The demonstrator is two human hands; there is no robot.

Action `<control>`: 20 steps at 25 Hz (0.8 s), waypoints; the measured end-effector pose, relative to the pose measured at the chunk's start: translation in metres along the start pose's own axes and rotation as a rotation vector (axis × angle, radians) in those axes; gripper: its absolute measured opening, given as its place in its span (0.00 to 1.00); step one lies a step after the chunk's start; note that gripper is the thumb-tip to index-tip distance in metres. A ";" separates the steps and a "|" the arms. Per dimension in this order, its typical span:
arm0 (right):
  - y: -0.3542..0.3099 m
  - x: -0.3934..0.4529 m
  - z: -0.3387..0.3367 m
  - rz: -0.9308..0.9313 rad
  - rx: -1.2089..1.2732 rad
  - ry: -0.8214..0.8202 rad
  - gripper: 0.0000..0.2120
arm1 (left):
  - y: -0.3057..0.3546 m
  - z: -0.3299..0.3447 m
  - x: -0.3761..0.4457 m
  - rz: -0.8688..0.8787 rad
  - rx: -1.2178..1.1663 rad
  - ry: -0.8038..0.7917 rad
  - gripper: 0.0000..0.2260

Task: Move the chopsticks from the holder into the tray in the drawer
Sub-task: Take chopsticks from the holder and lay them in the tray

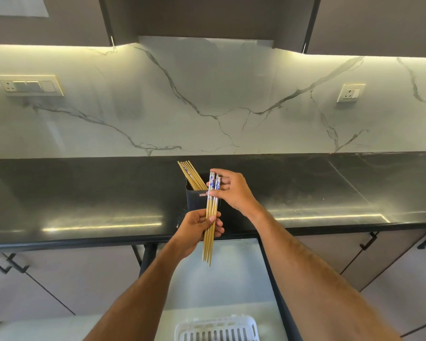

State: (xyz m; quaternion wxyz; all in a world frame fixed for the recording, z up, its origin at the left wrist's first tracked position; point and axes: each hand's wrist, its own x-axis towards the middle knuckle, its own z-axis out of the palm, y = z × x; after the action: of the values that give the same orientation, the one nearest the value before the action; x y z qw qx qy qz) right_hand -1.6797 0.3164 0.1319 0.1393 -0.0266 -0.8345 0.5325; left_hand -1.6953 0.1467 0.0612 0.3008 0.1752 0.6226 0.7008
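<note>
Pretty slick kitchen here. The surface (84,193) is a glossy black stone slab that picks up reflections of the strip lighting glowing under the dark upper cabinets (47,18). Behind it there's a white marble-look backsplash (207,99) with grey veins running all over it. A switch panel (28,85) with a socket sits on the left part of that wall, and a smaller single socket (350,92) on the right. Below the slab, pale grey base cabinets (59,279) with slim black handles (368,240), a couple on the left side and a couple more on the right.
</note>
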 end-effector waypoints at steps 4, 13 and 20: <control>0.005 -0.001 0.004 0.000 0.012 0.053 0.32 | -0.003 -0.001 0.001 -0.010 0.043 -0.013 0.10; 0.021 -0.005 0.012 0.023 0.019 0.135 0.27 | -0.013 -0.010 0.005 -0.055 0.138 -0.052 0.09; 0.066 -0.044 0.030 0.191 0.036 0.173 0.24 | -0.054 -0.024 0.002 -0.113 0.590 0.024 0.06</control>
State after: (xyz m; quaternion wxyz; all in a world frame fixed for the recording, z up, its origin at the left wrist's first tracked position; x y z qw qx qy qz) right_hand -1.6519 0.3103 0.0517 0.1600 -0.1492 -0.8032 0.5540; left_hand -1.7001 0.1319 0.0045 0.2678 0.2119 0.8118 0.4737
